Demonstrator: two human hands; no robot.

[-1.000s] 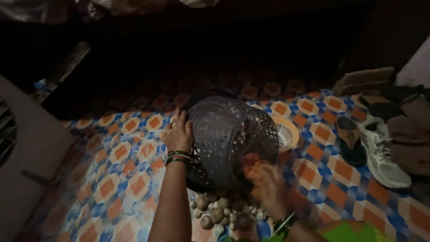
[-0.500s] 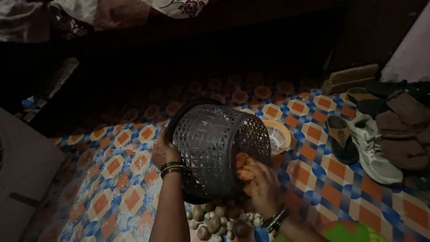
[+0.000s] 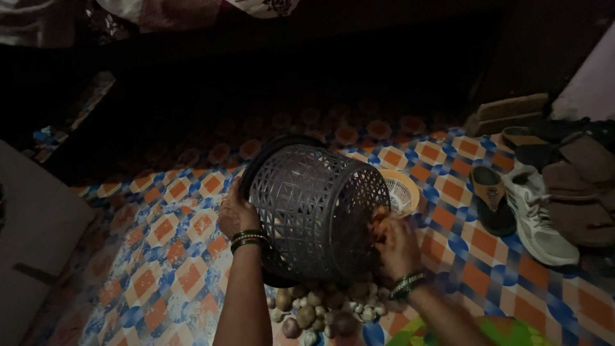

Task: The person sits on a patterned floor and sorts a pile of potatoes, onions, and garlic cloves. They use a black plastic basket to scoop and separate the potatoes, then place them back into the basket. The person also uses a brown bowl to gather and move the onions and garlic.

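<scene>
Both hands (image 3: 237,214) now lower on the tipped grey basket (image 3: 317,205)

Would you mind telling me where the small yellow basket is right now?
In the head view, the small yellow basket sits on the patterned floor mat, just right of the upturned grey basket, left of the sandal.

Both forearms are being held forward from six o'clock, toward twelve. The left hand (image 3: 236,214) is being kept at about nine o'clock, fingers curled and pressing inward, bangles showing at the wrist. The right hand (image 3: 396,245) is being pressed in at three o'clock, seemingly with bent fingers, its wrist bangled too.
</scene>
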